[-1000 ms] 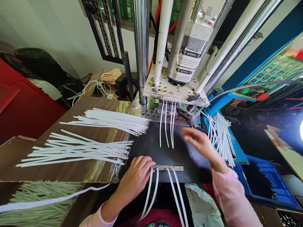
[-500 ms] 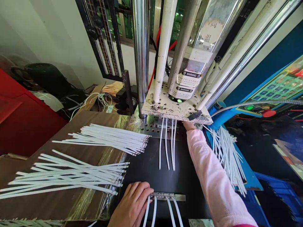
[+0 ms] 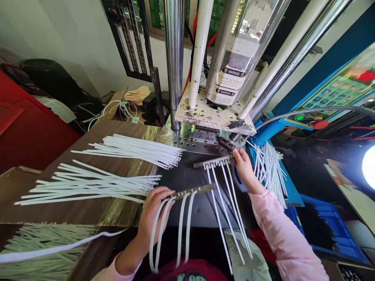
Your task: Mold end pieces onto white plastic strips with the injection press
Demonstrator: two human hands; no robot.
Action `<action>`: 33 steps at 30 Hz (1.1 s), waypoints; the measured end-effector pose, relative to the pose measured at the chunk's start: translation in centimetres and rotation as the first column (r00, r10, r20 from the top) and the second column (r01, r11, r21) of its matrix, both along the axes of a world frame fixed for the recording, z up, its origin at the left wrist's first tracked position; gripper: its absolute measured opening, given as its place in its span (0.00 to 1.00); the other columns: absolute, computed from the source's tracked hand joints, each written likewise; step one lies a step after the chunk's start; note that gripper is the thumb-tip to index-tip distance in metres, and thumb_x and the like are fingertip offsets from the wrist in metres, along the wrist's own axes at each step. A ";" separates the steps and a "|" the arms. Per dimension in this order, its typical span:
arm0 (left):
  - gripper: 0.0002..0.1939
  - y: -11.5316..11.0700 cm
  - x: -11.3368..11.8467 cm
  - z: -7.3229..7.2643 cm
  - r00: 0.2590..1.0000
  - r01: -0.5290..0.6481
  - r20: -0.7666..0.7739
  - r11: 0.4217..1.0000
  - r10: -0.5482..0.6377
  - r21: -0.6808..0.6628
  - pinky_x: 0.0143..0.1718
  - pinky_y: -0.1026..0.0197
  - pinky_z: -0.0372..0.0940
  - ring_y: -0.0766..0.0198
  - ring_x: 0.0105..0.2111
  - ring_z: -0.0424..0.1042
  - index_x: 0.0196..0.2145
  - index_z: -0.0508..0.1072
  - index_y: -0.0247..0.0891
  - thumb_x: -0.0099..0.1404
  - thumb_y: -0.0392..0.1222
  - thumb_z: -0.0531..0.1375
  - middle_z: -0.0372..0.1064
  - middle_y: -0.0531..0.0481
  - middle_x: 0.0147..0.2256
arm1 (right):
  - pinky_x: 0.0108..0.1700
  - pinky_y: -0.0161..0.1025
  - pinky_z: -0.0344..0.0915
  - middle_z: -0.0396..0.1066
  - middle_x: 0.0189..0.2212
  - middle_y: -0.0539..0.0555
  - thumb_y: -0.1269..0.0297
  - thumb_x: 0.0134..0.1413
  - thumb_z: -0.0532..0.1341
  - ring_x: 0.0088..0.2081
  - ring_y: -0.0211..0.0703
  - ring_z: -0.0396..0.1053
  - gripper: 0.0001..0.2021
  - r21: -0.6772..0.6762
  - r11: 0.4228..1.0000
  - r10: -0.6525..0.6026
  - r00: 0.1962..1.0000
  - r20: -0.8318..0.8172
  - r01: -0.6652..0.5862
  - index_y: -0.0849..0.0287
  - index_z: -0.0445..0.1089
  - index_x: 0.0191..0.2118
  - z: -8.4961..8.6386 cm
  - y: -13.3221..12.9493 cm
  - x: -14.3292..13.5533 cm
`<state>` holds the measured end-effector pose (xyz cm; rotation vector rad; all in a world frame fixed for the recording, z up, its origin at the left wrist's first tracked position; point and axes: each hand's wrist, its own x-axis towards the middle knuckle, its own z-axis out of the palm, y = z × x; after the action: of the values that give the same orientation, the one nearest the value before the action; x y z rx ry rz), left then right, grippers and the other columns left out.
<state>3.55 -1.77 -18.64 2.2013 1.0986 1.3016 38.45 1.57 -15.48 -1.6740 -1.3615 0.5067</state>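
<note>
My left hand (image 3: 155,212) is closed on the left end of a narrow metal bar (image 3: 202,189); several white flat strips (image 3: 181,230) hang from that bar and curve down. Higher up and to the right, my right hand (image 3: 242,162) grips the end of a second metal bar (image 3: 199,165). Long white strips (image 3: 224,207) hang from this bar too, slanting down to the right. Both bars are over the black plate in front of the press. The left bar is nearer my body, and the two bars are apart.
Two piles of white strips, an upper one (image 3: 140,149) and a lower one (image 3: 96,185), lie on the brown board (image 3: 96,128) at left. The press's perforated plate (image 3: 211,115) hangs behind. More strips (image 3: 271,171) lie on a blue surface at right.
My right hand has come out from under the press plate with its bar and strips. My left hand has lifted the other bar off the black surface. The view has shifted.
</note>
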 end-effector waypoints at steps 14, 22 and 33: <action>0.10 6.0 6.7 6.1 0.987 0.148 -0.102 0.960 -0.127 0.239 0.51 0.51 0.65 0.57 0.46 0.69 0.49 0.73 0.41 0.74 0.41 0.54 0.70 0.46 0.44 | 0.46 0.45 0.73 0.75 0.46 0.56 0.43 0.65 0.56 0.46 0.48 0.74 0.23 -0.072 0.977 0.188 0.967 -0.173 -0.202 0.51 0.67 0.57 5.5 -8.5 -1.9; 0.12 13.2 9.3 5.1 0.985 0.163 -0.101 0.942 -0.139 0.292 0.51 0.52 0.64 0.59 0.46 0.67 0.49 0.77 0.46 0.70 0.39 0.61 0.68 0.49 0.44 | 0.35 0.38 0.70 0.75 0.37 0.51 0.47 0.51 0.68 0.33 0.39 0.68 0.23 0.027 0.971 0.236 0.932 -0.275 -0.238 0.56 0.72 0.48 4.4 -0.9 -0.8; 0.16 22.2 16.2 1.6 0.985 0.112 0.152 0.963 -0.076 -0.244 0.49 0.55 0.71 0.61 0.43 0.74 0.46 0.79 0.32 0.62 0.25 0.61 0.73 0.42 0.43 | 0.50 0.46 0.66 0.77 0.40 0.57 0.63 0.56 0.60 0.41 0.48 0.72 0.14 0.086 0.996 0.028 0.996 0.082 -0.035 0.61 0.77 0.45 0.3 8.9 3.3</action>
<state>19.78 20.41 -17.00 1.9206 1.0300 1.1863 41.75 10.45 -15.16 -1.6190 -1.4507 0.3954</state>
